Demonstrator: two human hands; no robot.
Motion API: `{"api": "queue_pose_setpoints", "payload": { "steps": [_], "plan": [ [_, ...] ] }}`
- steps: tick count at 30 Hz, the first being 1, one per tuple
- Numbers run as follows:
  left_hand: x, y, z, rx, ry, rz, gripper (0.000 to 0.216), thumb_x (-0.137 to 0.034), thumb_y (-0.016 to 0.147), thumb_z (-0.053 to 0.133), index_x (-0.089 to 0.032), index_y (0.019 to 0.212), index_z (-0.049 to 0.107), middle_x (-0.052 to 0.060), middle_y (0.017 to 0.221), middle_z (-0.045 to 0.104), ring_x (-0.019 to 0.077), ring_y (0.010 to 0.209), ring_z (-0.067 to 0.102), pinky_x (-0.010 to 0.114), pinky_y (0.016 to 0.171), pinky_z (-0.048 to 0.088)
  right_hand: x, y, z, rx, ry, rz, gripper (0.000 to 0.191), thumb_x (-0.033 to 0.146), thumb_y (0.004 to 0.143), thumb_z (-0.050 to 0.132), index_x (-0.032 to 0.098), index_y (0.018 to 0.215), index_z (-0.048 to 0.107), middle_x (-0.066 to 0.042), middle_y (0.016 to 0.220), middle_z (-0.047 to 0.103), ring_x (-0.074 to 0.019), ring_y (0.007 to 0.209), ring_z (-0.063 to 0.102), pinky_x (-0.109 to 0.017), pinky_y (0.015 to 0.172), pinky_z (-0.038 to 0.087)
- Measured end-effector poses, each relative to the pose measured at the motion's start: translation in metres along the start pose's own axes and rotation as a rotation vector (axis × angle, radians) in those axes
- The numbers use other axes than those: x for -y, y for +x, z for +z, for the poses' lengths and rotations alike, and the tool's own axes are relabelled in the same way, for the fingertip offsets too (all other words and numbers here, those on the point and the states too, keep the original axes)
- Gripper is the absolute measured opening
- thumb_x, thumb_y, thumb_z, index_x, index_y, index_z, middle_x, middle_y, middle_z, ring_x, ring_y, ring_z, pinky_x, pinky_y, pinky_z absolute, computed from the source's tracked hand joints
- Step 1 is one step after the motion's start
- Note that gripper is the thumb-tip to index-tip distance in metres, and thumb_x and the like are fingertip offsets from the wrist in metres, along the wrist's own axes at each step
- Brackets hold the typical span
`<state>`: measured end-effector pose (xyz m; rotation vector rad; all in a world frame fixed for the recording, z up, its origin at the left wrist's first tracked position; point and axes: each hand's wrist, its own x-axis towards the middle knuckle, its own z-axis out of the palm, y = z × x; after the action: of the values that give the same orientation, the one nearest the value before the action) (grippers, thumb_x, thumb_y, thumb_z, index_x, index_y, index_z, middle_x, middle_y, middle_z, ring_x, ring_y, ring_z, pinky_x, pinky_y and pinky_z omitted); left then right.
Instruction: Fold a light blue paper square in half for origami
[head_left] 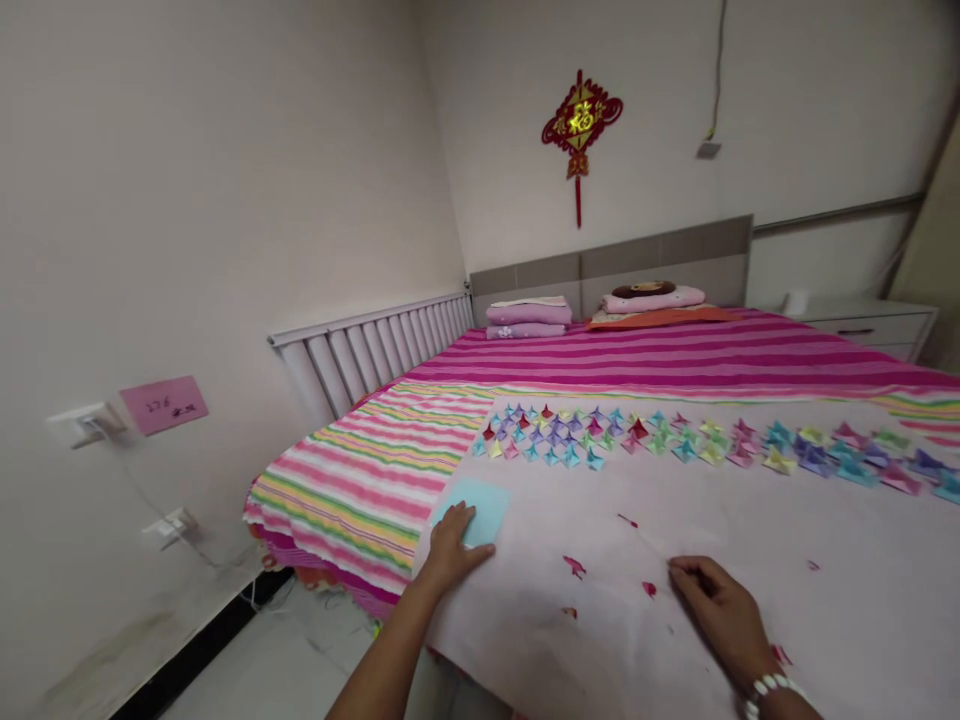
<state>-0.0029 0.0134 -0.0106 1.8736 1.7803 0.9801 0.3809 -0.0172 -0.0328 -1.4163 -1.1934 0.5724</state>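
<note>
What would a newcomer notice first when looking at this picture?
A long row of small folded paper shapes in many colours lies across the pale cloth on the bed. Nearer, the left hand rests on a light blue paper square at the cloth's left edge. A red knot ornament hangs on the far wall.

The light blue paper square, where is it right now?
In the head view, the light blue paper square lies under the left hand, near the bed's left edge.

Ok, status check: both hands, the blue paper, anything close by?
Left hand flat on light blue paper sheet. Right hand resting on pale sheet, holding nothing visible. Folded paper pieces rowed beyond, clear of both hands.
</note>
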Motion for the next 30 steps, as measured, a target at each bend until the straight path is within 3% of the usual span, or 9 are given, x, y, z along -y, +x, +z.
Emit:
{"api": "queue_pose_setpoints", "payload": {
  "steps": [4,13,22,30],
  "plan": [
    [-0.002,-0.01,0.021,-0.137,-0.095,-0.019,0.046,-0.045,0.077,0.056,-0.018,0.114,0.062,0.013,0.135,0.051,0.0285,0.13,0.04,0.045,0.11,0.026,0.004,-0.001,-0.002,0.002,0.0,0.005,0.026,0.045,0.058,0.062,0.02,0.064,0.067,-0.002,0.058,0.066,-0.0213,0.056,0.06,-0.03,0.054,0.048],
    [0.0,-0.016,0.022,-0.313,-0.237,-0.015,0.04,-0.039,0.078,0.056,-0.018,0.111,0.062,0.013,0.129,0.056,0.028,0.123,0.048,0.044,0.106,0.035,0.0,0.001,-0.002,0.009,-0.001,0.005,0.025,0.045,0.058,0.062,0.02,0.064,0.067,-0.002,0.056,0.065,-0.0217,0.055,0.06,-0.03,0.053,0.048],
    [0.002,-0.017,0.022,-0.243,-0.274,0.027,0.031,-0.031,0.076,0.06,-0.019,0.104,0.065,0.013,0.127,0.058,0.0256,0.121,0.051,0.044,0.105,0.036,0.001,-0.002,-0.004,0.008,-0.006,0.01,0.026,0.044,0.059,0.062,0.02,0.066,0.067,-0.002,0.059,0.066,-0.0209,0.056,0.059,-0.03,0.054,0.048],
    [-0.002,-0.016,0.012,-0.114,-0.239,0.055,0.053,-0.029,0.054,0.081,-0.023,0.105,0.067,0.01,0.132,0.055,0.0303,0.133,0.035,0.05,0.11,0.026,0.0,-0.003,-0.005,0.003,-0.014,0.047,0.028,0.045,0.058,0.062,0.02,0.069,0.066,-0.003,0.062,0.066,-0.0212,0.06,0.059,-0.03,0.057,0.047]
  ]
}}
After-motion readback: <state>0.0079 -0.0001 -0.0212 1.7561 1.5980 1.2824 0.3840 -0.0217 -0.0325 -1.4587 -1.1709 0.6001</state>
